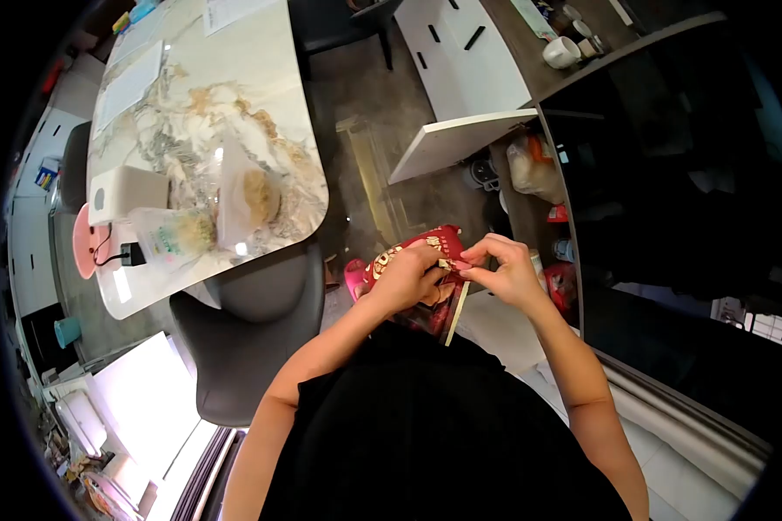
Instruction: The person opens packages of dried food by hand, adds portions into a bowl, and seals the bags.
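Observation:
A red bag [426,238] with gold lettering is held up in front of my body, over the floor. My left hand [408,280] is closed round the bag's upper part. On the right, my right hand [504,271] pinches at the bag's edge, its thumb and forefinger close together near the left fingers. Something small and pinkish shows between the two hands; whether it is part of the bag I cannot tell. A pink slipper [354,278] shows on the floor, left of the bag.
At left stands a marble table [278,95] with plastic bags [250,195], a white box [126,193] and papers. Below it is a grey chair [252,347]. An open cabinet door [456,139] juts out at right, beside shelves holding bags. A white mug [561,53] sits on the counter.

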Demonstrator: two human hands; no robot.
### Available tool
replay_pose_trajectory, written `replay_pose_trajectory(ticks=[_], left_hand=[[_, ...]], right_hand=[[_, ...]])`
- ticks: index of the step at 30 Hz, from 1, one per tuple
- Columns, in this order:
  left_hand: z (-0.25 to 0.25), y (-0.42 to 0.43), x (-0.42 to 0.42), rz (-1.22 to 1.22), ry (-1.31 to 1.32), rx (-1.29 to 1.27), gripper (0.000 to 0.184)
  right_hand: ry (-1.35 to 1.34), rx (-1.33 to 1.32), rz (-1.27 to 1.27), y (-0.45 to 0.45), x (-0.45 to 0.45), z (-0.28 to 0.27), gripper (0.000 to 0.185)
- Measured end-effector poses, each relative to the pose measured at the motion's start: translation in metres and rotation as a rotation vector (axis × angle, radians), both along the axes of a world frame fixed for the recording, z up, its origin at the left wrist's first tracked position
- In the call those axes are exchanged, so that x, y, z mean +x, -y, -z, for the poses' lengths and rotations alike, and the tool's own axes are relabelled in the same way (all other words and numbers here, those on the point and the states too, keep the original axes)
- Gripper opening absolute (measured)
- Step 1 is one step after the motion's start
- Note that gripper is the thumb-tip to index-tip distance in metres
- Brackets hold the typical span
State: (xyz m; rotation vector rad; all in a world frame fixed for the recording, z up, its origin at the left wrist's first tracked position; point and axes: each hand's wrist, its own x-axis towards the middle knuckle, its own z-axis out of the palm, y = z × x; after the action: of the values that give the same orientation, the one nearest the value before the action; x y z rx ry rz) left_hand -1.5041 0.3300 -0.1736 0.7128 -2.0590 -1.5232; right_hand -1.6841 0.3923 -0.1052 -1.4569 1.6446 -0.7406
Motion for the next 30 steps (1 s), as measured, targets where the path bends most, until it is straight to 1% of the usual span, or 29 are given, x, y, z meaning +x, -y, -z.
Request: replay_pose_trajectory(ticks=[1,2,3,4,5,6,7,9,10,11,13,15,16,17,19,20,21,23,24,25,27,28,29,30], left_hand=[[-0.001,0.001,-0.002,0.015,-0.011,0.016,0.01],[-0.002,0.002,-0.002,0.064,0.041,0.033,0.01],[0.0,0.002,-0.006,0.099,0.022,0.028,0.01],[0.002,0.001,-0.009,0.121,0.007,0.034,0.011],[0.004,0.002,-0.012,0.138,-0.006,0.041,0.012],[0.006,0.007,-0.015,0.239,0.025,0.02,0.013],[0.007,0.009,-0.022,0.243,0.021,0.039,0.013],[0.008,0.011,-0.039,0.445,-0.122,0.027,0.013],[0.012,0.011,-0.05,0.468,-0.198,0.111,0.014],[0.023,0.012,-0.06,0.462,-0.14,0.088,0.014],[0.042,0.016,-0.083,0.44,-0.038,-0.057,0.022],[0.05,0.006,-0.095,0.117,0.011,-0.289,0.039],[0.051,0.009,-0.097,0.13,0.113,-0.151,0.051],[0.051,0.014,-0.095,0.059,0.068,-0.134,0.045],[0.077,0.013,-0.085,-0.009,0.008,0.004,0.039],[0.093,0.009,-0.074,-0.016,0.057,0.057,0.037],[0.109,0.004,-0.061,-0.02,0.11,0.108,0.035],[0.128,-0.008,-0.037,0.002,0.301,0.269,0.032],[0.141,-0.017,-0.024,-0.013,0.368,0.346,0.032],[0.155,-0.027,-0.013,-0.03,0.431,0.42,0.031],[0.175,-0.043,0.005,-0.05,0.423,0.512,0.032],[0.178,-0.048,0.007,-0.047,0.434,0.522,0.032],[0.176,-0.049,0.008,-0.07,0.489,0.552,0.031],[0.174,-0.05,0.007,-0.095,0.542,0.579,0.031]], right_hand=[[-0.013,0.01,0.014,-0.002,-0.003,0.002,0.028],[0.067,0.07,-0.005,-0.005,-0.005,0.007,0.041],[0.151,0.13,-0.018,-0.009,-0.01,0.01,0.054],[0.157,0.201,-0.106,-0.01,-0.017,0.006,0.079],[0.025,0.191,-0.166,-0.02,-0.032,0.017,0.088],[-0.192,0.228,-0.226,-0.029,-0.037,0.024,0.088],[-0.406,0.264,-0.297,-0.037,-0.041,0.031,0.088],[-0.423,0.146,-0.304,-0.049,-0.039,0.053,0.081],[-0.326,0.092,-0.294,-0.051,-0.039,0.062,0.071],[-0.062,0.03,-0.197,-0.06,-0.048,0.096,0.059],[-0.05,0.478,0.129,-0.063,-0.043,0.08,0.042],[-0.122,0.447,0.214,-0.093,-0.061,0.133,0.035],[-0.038,0.52,0.359,-0.105,-0.067,0.15,0.031],[-0.032,0.583,0.543,-0.137,-0.085,0.198,0.032],[0.383,0.597,1.098,-0.164,-0.1,0.23,0.036],[0.599,0.543,1.225,-0.166,-0.108,0.233,0.043],[0.652,0.636,1.299,-0.156,-0.115,0.219,0.041],[0.777,0.629,1.373,-0.172,-0.157,0.256,0.036],[0.774,0.591,1.463,-0.178,-0.179,0.279,0.028],[0.792,0.498,1.658,-0.173,-0.198,0.294,0.024],[0.714,0.423,1.726,-0.17,-0.239,0.323,0.024],[0.744,0.414,1.758,-0.176,-0.265,0.351,0.024],[0.566,0.346,1.811,-0.16,-0.271,0.355,0.028],[0.462,0.351,1.868,-0.145,-0.278,0.356,0.03]])
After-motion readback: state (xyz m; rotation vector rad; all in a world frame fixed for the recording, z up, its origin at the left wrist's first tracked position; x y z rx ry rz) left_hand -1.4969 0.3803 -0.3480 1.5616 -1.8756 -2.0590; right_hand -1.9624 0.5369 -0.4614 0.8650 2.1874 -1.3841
